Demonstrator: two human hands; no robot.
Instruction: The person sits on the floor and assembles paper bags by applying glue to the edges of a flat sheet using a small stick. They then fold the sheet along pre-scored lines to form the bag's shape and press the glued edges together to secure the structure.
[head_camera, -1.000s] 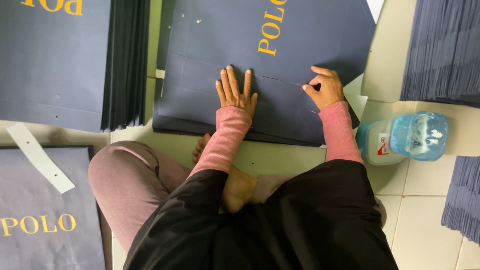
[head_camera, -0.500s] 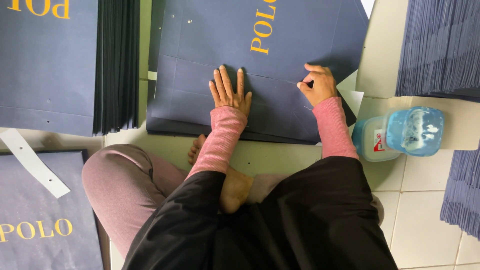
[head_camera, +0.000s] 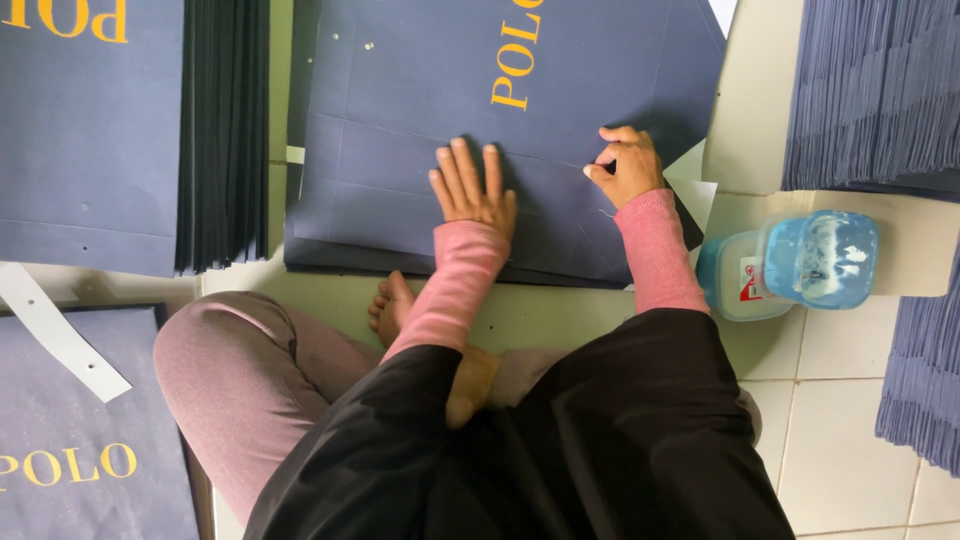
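- Navy flat paper sheet (head_camera: 430, 90), printed with gold lettering, lies on top of a stack of like sheets (head_camera: 330, 255) on the tiled floor (head_camera: 850, 410).
- Left hand (head_camera: 470, 190) rests palm down on the sheet near its lower edge, fingers spread and flat, holding nothing.
- Right hand (head_camera: 625, 165) sits at the sheet's lower right edge, fingers curled and pinched narrow on the paper.
- Both hands touch the same sheet, left hand near the middle, right hand beside the right corner.
- Clear blue plastic container (head_camera: 790, 262) lies on its side on the floor, just beside the right forearm.
- Second navy stack (head_camera: 90, 130) lies at the left, well apart from both hands.
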